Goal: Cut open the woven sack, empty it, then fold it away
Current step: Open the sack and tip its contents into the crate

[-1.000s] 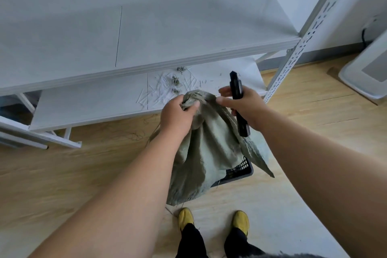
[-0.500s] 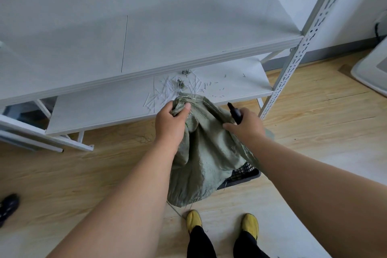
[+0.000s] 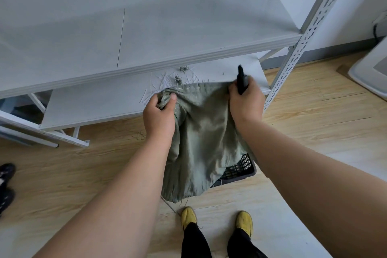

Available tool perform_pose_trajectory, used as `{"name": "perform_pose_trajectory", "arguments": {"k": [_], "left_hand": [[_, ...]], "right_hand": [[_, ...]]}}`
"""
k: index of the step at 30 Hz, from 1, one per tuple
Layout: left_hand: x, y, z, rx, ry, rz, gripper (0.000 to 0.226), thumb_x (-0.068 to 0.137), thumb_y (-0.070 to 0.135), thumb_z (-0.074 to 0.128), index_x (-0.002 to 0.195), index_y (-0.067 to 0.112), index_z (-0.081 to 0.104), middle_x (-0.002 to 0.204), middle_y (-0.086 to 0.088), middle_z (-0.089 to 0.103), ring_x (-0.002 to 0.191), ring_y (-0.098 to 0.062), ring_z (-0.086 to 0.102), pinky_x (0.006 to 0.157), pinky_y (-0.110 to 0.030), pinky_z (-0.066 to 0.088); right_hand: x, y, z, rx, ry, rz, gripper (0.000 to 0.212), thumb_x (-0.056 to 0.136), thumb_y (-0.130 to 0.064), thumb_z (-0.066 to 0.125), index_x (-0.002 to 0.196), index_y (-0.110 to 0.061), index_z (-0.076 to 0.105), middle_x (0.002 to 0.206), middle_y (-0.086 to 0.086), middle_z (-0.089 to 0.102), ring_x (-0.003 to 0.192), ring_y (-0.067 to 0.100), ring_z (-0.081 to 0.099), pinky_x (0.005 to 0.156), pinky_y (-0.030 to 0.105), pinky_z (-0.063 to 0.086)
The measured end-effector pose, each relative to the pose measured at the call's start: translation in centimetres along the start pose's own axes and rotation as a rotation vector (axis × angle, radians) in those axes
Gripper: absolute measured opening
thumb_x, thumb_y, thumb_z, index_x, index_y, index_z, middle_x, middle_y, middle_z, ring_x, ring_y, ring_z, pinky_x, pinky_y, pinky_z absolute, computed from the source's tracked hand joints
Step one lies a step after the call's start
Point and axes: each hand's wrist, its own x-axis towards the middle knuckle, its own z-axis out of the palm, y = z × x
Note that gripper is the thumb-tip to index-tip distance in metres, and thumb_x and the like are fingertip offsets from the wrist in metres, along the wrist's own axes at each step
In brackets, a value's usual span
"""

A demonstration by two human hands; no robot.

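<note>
A grey-green woven sack [image 3: 204, 138] hangs limp between my hands in front of the low shelf. My left hand [image 3: 160, 116] grips its bunched top edge at the left. My right hand [image 3: 247, 102] holds the top edge at the right and also clasps a black cutter [image 3: 241, 82], whose tip points up. The sack's top edge is stretched between the two hands. Its lower end drapes over a black mesh basket [image 3: 240, 170] on the floor, hiding most of it.
A white metal rack has a wide upper shelf [image 3: 146, 37] and a lower shelf [image 3: 100, 102] strewn with cut fibre scraps [image 3: 178, 80]. Its slotted post [image 3: 293, 56] stands right of my right hand. My yellow shoes [image 3: 189, 217] are below. Another person's dark shoe [image 3: 6, 172] shows at left.
My hands have moved apart, spreading the sack's top edge. The right hand with the cutter shifted to the right along that edge. The left hand keeps its grip.
</note>
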Motion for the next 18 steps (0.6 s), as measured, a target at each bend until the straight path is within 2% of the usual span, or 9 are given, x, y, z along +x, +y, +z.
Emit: {"name": "perform_pose_trajectory", "arguments": {"k": [2,4,5,7,9,11,14,18], "left_hand": [[0.2,0.6,0.3,0.012,-0.038,-0.003,0.016,0.087,0.030,0.067,0.074,0.027,0.058,0.079,0.009,0.065,0.079,-0.017,0.062,0.075,-0.030,0.047],[-0.3,0.8,0.8,0.049,-0.107,-0.013,0.014,0.087,0.031,0.067,0.075,0.030,0.059,0.081,0.011,0.065,0.082,-0.015,0.062,0.077,-0.030,0.048],[-0.5,0.7,1.0,0.063,-0.123,-0.014,0.013,0.087,0.032,0.067,0.077,0.030,0.059,0.081,0.011,0.065,0.083,-0.015,0.062,0.078,-0.031,0.048],[-0.8,0.8,1.4,0.053,-0.123,-0.009,0.011,0.088,0.033,0.067,0.080,0.029,0.060,0.083,0.011,0.066,0.083,-0.014,0.062,0.079,-0.031,0.048],[-0.7,0.8,1.6,0.058,-0.127,-0.006,0.008,0.088,0.033,0.066,0.085,0.027,0.062,0.085,0.011,0.066,0.085,-0.014,0.063,0.079,-0.031,0.048],[-0.5,0.9,1.6,0.095,-0.117,0.004,0.009,0.087,0.034,0.067,0.086,0.026,0.063,0.084,0.012,0.065,0.085,-0.015,0.063,0.078,-0.030,0.047],[-0.2,1.0,1.8,0.052,-0.072,-0.007,0.011,0.087,0.033,0.067,0.078,0.030,0.060,0.081,0.012,0.065,0.083,-0.015,0.063,0.079,-0.032,0.049],[-0.4,0.9,2.0,0.099,-0.084,0.016,0.008,0.087,0.031,0.067,0.085,0.025,0.061,0.080,0.012,0.064,0.080,-0.014,0.061,0.073,-0.027,0.045]], "right_hand": [[0.8,-1.3,-0.5,-0.032,-0.050,-0.098,0.012,0.093,-0.024,0.055,0.101,-0.016,0.058,0.088,0.002,0.066,0.082,0.024,0.058,0.070,0.034,0.046],[1.5,-1.9,-1.1,-0.126,-0.130,-0.118,0.015,0.092,-0.023,0.055,0.103,-0.013,0.059,0.093,0.006,0.068,0.088,0.028,0.060,0.073,0.035,0.047],[1.8,-2.1,-1.2,-0.136,-0.114,-0.117,0.016,0.092,-0.023,0.056,0.103,-0.012,0.060,0.094,0.008,0.068,0.089,0.029,0.060,0.074,0.036,0.047],[1.9,-2.7,-1.4,-0.090,-0.036,-0.154,0.016,0.091,-0.023,0.056,0.099,-0.010,0.059,0.090,0.007,0.068,0.084,0.028,0.058,0.072,0.037,0.047],[1.8,-3.1,-1.2,-0.104,-0.116,-0.192,0.014,0.091,-0.023,0.057,0.098,-0.012,0.060,0.088,0.006,0.067,0.081,0.025,0.057,0.068,0.035,0.046],[1.8,-3.0,-1.1,-0.183,-0.207,-0.171,0.013,0.089,-0.023,0.058,0.099,-0.015,0.062,0.091,0.006,0.068,0.086,0.027,0.060,0.069,0.034,0.046],[2.4,-3.4,-1.4,-0.070,-0.103,-0.175,0.014,0.089,-0.025,0.058,0.096,-0.013,0.061,0.086,0.006,0.069,0.083,0.028,0.062,0.072,0.038,0.051],[3.1,-3.3,-1.7,-0.221,-0.259,-0.154,0.014,0.087,-0.023,0.059,0.097,-0.013,0.063,0.088,0.006,0.068,0.088,0.029,0.062,0.071,0.035,0.050]]}}
